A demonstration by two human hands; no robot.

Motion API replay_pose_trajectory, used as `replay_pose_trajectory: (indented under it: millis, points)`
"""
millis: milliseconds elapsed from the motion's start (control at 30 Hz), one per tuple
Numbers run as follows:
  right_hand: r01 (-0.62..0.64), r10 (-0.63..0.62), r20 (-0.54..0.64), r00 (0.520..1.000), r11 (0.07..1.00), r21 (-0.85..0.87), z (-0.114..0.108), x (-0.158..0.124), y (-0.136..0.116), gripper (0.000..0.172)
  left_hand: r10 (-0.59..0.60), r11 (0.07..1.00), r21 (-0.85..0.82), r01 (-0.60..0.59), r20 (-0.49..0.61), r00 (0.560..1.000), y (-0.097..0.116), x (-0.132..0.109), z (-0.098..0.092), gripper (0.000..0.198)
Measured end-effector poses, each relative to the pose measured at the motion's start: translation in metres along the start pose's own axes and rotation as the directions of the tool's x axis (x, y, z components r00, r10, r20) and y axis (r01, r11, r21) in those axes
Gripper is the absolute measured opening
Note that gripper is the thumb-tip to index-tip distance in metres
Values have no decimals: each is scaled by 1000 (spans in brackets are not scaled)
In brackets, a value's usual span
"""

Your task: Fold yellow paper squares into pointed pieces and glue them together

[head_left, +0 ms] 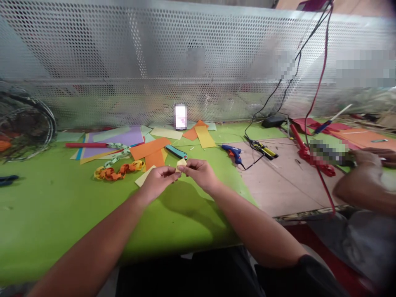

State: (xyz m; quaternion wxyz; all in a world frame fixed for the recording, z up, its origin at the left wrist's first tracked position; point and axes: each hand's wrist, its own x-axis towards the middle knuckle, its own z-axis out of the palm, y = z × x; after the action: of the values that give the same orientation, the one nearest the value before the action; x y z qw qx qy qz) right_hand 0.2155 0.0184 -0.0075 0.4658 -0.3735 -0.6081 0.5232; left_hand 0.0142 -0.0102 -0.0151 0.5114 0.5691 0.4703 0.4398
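Note:
Between my fingertips is a small pale yellow piece of paper (182,165), held above the green table. My left hand (161,178) pinches it from the left, and my right hand (199,173) grips it from the right. Under my left wrist lies a pale yellow paper sheet (142,178). Just beyond my hands is a teal and black utility knife (176,152). Orange paper strips (151,150) lie to its left. A paper chain (120,169) in orange, yellow and light green stretches out left of my hands.
Coloured sheets (113,138) and a red rolled tube (86,144) lie at the back left. A blue glue gun (232,152) and a yellow-black tool (264,149) are to the right. A co-worker's hand (368,159) works at far right. A phone (180,116) leans on the mesh (117,99).

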Motion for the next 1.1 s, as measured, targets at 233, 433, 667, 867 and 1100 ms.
replay_pose_trajectory:
  millis: [233,433,667,867,1100]
  points:
    - [382,-365,113,924,893,-239,-6,-8,-13,32,326,938,172,-302,-130,936,10,1,-3,11]
    - [506,-480,162,862,819,-269,-7,-13,-19,19,439,872,287,-396,-100,893,21,-2,-7,15]
    - [377,-363,106,926,865,-331,-8,-12,-17,29,393,897,261,-357,-102,914,15,-1,-3,15]
    - [106,-117,-69,991,984,-144,-22,-6,-15,57,281,932,299,-206,-234,931,47,-13,-48,22]
    - [95,-103,-4,995,936,-338,-25,0,-1,59,38,765,636,101,-201,979,40,-46,-149,14]
